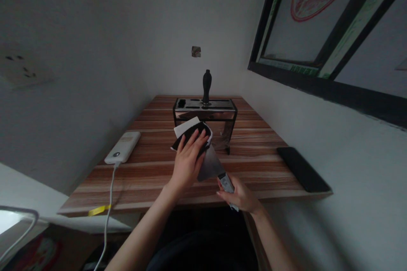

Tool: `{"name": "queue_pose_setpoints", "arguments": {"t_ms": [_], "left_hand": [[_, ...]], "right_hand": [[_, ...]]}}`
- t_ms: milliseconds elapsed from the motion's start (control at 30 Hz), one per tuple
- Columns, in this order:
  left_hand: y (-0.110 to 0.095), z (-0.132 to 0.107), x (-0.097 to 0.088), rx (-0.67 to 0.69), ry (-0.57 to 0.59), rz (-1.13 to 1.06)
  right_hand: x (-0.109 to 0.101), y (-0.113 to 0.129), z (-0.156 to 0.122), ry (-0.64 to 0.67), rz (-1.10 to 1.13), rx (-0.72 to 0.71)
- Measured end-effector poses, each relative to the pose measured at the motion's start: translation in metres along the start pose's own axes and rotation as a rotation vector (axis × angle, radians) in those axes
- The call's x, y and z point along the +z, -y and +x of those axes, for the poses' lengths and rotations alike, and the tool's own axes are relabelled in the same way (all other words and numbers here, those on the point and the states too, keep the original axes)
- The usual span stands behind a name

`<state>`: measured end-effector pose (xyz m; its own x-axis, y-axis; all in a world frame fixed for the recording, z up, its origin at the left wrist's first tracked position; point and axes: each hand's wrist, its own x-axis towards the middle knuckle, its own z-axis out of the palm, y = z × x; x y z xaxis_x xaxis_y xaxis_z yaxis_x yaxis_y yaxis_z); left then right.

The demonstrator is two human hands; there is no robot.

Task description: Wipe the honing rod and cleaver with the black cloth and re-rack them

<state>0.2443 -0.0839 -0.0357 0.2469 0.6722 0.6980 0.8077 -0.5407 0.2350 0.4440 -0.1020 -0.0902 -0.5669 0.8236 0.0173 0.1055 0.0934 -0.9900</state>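
My right hand point(240, 194) is wrapped round the patterned grey handle of a cleaver point(210, 165), whose broad metal blade points forward and left. Across the far part of the blade lies a black cloth point(179, 140) with a white edge, gripped by my left hand point(189, 156), its fingers laid over the top. A pale flat strip point(187, 126) sticks out past the cloth; whether it is blade or fabric I cannot tell. Just beyond my hands stands a metal and black knife rack point(219, 103), with one black handle point(207, 84) upright in it.
On the left of the wood-grain table point(152, 186) lies a white power bank point(123, 147), its white cable point(110, 203) hanging over the front edge by a yellow tag point(98, 210). A black phone point(303, 168) lies at the right edge. Walls close in on both sides.
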Motion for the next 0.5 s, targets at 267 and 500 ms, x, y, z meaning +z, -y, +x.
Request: {"name": "queue_pose_setpoints", "arguments": {"t_ms": [267,500], "left_hand": [[-0.037,-0.055,0.020,0.069,0.190,-0.202],[-0.049,-0.073,0.026,0.029,0.214,-0.311]], "right_hand": [[-0.004,-0.001,0.000,-0.063,-0.066,-0.114],[-0.004,-0.003,0.000,-0.043,-0.058,-0.153]]}}
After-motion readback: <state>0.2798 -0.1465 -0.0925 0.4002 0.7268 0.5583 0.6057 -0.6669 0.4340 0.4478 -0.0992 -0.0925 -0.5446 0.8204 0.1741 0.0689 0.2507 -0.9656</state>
